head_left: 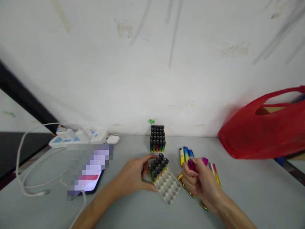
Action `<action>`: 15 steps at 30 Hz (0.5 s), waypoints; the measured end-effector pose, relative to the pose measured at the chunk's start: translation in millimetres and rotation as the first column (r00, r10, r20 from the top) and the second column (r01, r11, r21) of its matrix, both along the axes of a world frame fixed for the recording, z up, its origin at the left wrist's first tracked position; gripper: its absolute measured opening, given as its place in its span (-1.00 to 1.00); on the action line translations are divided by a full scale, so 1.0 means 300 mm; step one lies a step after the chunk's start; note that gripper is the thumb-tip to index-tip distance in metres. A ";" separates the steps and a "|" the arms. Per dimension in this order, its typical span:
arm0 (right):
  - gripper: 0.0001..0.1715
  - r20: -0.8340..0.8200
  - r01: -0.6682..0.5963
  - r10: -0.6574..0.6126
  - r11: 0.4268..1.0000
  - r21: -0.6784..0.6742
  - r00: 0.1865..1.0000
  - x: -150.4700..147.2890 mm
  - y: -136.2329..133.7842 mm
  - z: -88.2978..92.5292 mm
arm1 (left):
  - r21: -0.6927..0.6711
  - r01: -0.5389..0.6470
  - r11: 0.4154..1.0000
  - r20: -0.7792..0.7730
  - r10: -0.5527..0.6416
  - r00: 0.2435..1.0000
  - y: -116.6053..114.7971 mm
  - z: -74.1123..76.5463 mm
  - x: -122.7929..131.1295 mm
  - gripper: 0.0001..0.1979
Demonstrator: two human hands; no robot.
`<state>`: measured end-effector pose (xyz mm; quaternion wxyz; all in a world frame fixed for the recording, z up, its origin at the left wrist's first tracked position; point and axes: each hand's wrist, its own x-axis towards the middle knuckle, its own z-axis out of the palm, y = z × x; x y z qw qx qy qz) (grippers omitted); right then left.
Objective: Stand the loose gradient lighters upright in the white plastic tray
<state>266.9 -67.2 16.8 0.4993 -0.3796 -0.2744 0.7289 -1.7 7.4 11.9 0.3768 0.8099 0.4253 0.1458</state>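
Tray [168, 188] sits between my two hands on the grey counter [133, 213], turned askew, its long axis running from far left to near right. Dark-topped cylinders [157, 165] stand upright in its far-left end; the near-right end shows me bare pockets. My left hand [132, 176] is curled around the filled end, gripping the tray with the thumb along its near-left side and the fingers beyond; some fingertip contact is hidden from me. My right hand [200, 181] is closed on a magenta piece [191, 164], with a dark end showing. The fist covers most of it, so I cannot tell its long axis. That hand is just right of the tray and nearer the bare pockets, while the left is nearer the filled ones. Loose yellow and blue pieces [186, 153] lie just past my right knuckles, and a gold piece [188, 188] lies between that hand and the tray. Against the wall, well beyond both hands, I see a packed block of dark-topped cylinders [157, 137].
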 end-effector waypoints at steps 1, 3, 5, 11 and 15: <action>-0.30 -0.006 0.005 -0.005 1.000 -0.001 1.000 -0.001 0.001 0.002 | -0.001 0.004 1.000 0.001 -0.004 1.000 0.000 -0.001 0.000 0.15; -0.27 -0.027 0.000 0.000 1.000 -0.010 1.000 -0.001 0.004 0.007 | 0.000 0.008 1.000 0.000 -0.008 1.000 0.000 -0.002 -0.001 0.16; -0.24 -0.055 -0.023 0.021 1.000 -0.018 0.998 0.003 0.009 0.012 | 0.004 0.009 1.000 -0.002 -0.009 1.000 0.000 -0.003 -0.001 0.16; -0.20 -0.133 -0.077 0.075 0.997 -0.007 0.988 0.014 0.014 0.014 | 0.030 0.002 1.000 -0.004 -0.002 1.000 0.001 -0.009 -0.002 0.16; -0.21 -0.138 -0.092 0.091 0.996 0.000 0.986 0.012 0.011 0.008 | 0.038 0.010 0.999 0.006 -0.010 1.000 0.000 -0.018 -0.003 0.15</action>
